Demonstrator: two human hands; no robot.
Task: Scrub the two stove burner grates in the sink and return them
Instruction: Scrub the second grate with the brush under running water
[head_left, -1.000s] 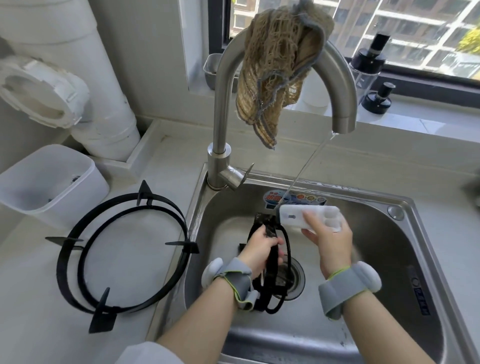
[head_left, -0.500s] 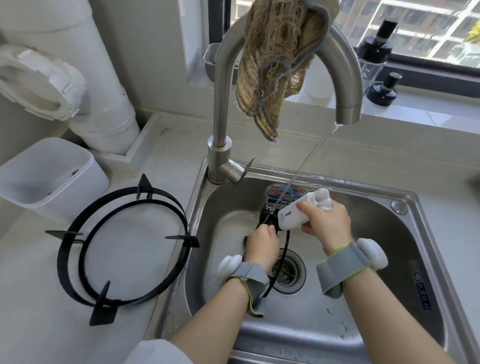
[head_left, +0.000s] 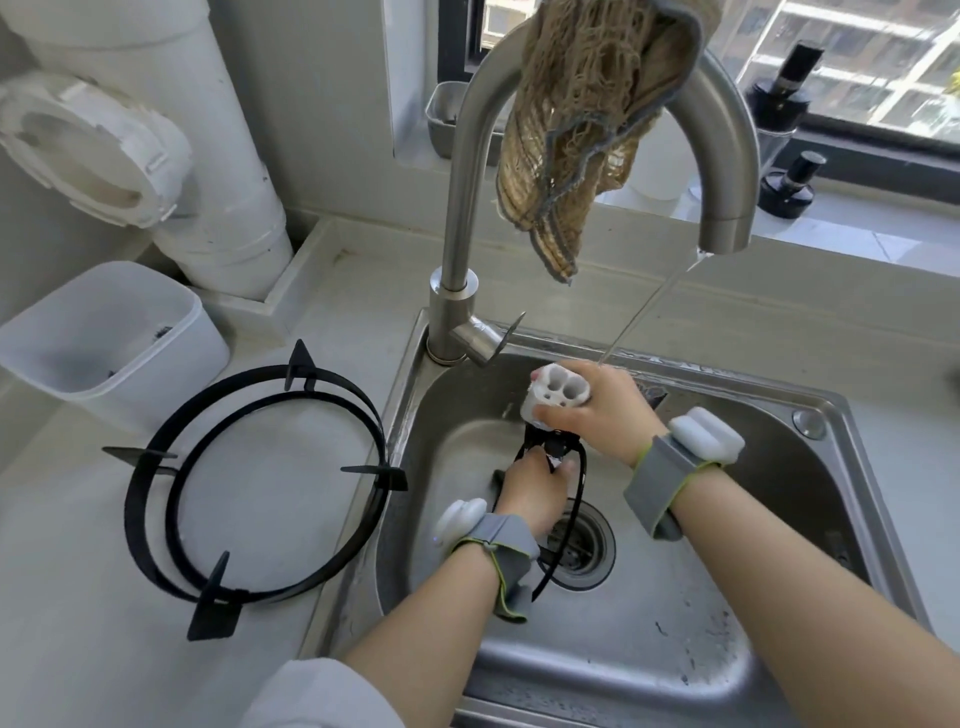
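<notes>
One black burner grate (head_left: 577, 499) stands on edge in the steel sink (head_left: 857, 499), over the drain. My left hand (head_left: 535, 493) grips its upper rim from the near side. My right hand (head_left: 597, 410) holds a white scrubbing brush (head_left: 553, 397) and presses it down on the top of that grate, its hollow handle end facing up. A thin stream of water falls from the tap spout onto my right hand. The second black grate (head_left: 254, 493) lies flat on the counter left of the sink.
The tall steel tap (head_left: 457, 218) rises at the sink's back left, a brown net cloth (head_left: 582, 114) draped over its arch. A white plastic tub (head_left: 104, 338) sits on the counter at the left. White drain pipes (head_left: 208, 156) stand behind it. Dark bottles (head_left: 779, 104) line the windowsill.
My right hand has turned the brush from lying sideways to standing upright on the grate's top. My left hand has shifted higher up the grate, closer to the brush.
</notes>
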